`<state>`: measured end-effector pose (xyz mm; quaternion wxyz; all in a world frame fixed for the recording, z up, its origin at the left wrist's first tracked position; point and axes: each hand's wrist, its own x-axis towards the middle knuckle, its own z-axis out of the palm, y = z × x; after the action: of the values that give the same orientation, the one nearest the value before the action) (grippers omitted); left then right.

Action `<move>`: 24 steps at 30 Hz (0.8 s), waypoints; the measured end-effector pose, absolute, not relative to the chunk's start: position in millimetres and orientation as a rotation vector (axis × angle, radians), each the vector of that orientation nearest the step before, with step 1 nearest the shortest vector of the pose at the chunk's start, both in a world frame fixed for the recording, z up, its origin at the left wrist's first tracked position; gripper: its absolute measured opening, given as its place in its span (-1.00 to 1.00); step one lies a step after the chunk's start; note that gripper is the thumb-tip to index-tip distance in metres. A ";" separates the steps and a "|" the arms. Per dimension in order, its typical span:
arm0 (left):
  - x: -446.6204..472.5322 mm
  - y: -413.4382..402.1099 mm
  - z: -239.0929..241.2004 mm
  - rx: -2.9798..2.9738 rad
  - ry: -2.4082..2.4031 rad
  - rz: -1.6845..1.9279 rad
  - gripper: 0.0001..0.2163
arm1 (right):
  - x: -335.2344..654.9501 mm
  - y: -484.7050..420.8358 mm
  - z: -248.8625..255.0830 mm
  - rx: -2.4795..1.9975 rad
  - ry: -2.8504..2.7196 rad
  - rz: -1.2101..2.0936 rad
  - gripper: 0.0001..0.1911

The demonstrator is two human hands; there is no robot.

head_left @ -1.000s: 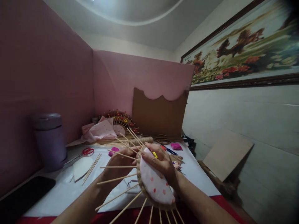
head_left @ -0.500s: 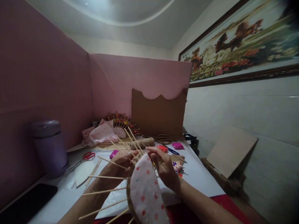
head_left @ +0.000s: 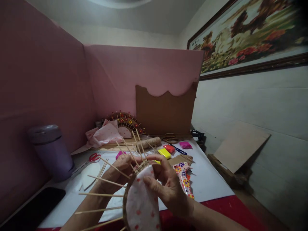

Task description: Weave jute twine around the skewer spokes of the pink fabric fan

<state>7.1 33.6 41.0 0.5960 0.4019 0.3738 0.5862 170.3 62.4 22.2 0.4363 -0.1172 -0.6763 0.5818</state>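
Between my hands is a half-round panel covered in white cloth with red dots. Brown twine runs along its curved edge, and several thin wooden sticks fan outward from that edge. My left hand is closed behind the upper curve, among the sticks; its fingertips are partly hidden. My right hand grips the panel's upper end, thumb on the cloth face and fingers bent round the twine edge. A roll of twine lies on the table just beyond.
Red-handled scissors, a purple tumbler and a dark phone-like slab are at left. Yellow and red packets and a flower-patterned glue gun lie at right. Behind stand a decorated half-round piece and cardboard.
The right thumb has come down onto the cloth face, and its fingers now wrap the upper edge. The panel sits slightly further left in view, and the camera has tilted down.
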 end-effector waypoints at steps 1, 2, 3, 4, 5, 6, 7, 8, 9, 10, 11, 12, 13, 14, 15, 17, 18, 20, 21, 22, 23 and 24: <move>7.7 33.8 39.6 0.927 0.869 1.390 -0.63 | 170.1 62.2 20.5 -0.298 -1.685 1.427 -0.63; 8.1 34.1 38.1 0.922 0.869 1.424 -0.63 | 169.9 62.6 18.7 -0.305 -1.677 1.419 -0.65; 8.4 34.4 36.8 0.916 0.871 1.447 -0.62 | 169.6 63.3 16.9 -0.310 -1.663 1.418 -0.66; 8.7 34.8 35.9 0.914 0.874 1.456 -0.62 | 169.3 64.3 15.1 -0.311 -1.650 1.420 -0.67; 9.0 35.2 35.5 0.912 0.877 1.453 -0.62 | 169.0 65.4 13.6 -0.308 -1.641 1.429 -0.69; 9.2 35.6 35.5 0.911 0.877 1.446 -0.61 | 168.7 66.6 12.2 -0.301 -1.635 1.440 -0.70; 9.4 36.0 35.9 0.908 0.877 1.434 -0.61 | 168.4 67.6 11.2 -0.294 -1.630 1.449 -0.71; 9.7 36.3 36.6 0.904 0.877 1.425 -0.61 | 168.2 68.5 10.5 -0.287 -1.624 1.456 -0.72; 9.8 36.6 37.4 0.901 0.874 1.425 -0.61 | 168.1 69.3 10.0 -0.284 -1.617 1.461 -0.73; 9.9 36.8 38.2 0.896 0.873 1.425 -0.62 | 168.2 69.9 9.7 -0.282 -1.610 1.465 -0.74; 10.0 36.9 39.0 0.891 0.874 1.424 -0.62 | 168.3 70.4 9.5 -0.282 -1.604 1.469 -0.74; 9.9 36.9 39.5 0.887 0.880 1.421 -0.62 | 168.6 70.7 9.4 -0.286 -1.597 1.474 -0.73; 9.9 36.9 40.0 0.883 0.887 1.416 -0.62 | 168.9 70.9 9.3 -0.295 -1.593 1.481 -0.72; 9.9 36.8 40.2 0.881 0.894 1.409 -0.62 | 169.2 70.9 9.4 -0.308 -1.591 1.490 -0.70; 9.9 36.7 40.4 0.879 0.899 1.400 -0.61 | 169.4 70.8 9.5 -0.325 -1.592 1.502 -0.68; 10.0 37.0 40.1 0.885 0.896 1.383 -0.60 | 169.4 69.9 10.2 -0.353 -1.598 1.527 -0.62; 9.9 37.5 39.7 0.892 0.890 1.371 -0.59 | 169.0 69.3 11.0 -0.357 -1.595 1.541 -0.61; 8.9 39.6 38.1 0.917 0.884 1.342 -0.57 | 167.5 68.1 12.8 -0.331 -1.561 1.578 -0.62; 7.6 41.2 36.7 0.936 0.886 1.324 -0.55 | 166.5 67.7 13.7 -0.312 -1.531 1.591 -0.65; 5.6 43.2 34.9 0.957 0.890 1.300 -0.53 | 165.3 67.6 14.3 -0.296 -1.500 1.600 -0.68; 2.9 45.6 32.9 0.981 0.894 1.268 -0.51 | 164.2 68.0 14.5 -0.289 -1.471 1.607 -0.72; -0.4 48.2 30.7 1.004 0.891 1.228 -0.48 | 163.1 69.0 14.1 -0.291 -1.442 1.610 -0.76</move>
<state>-0.4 48.2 30.7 0.6139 0.4358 0.3867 0.5327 163.1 69.0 14.1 0.4620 -0.1183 -0.5865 0.6547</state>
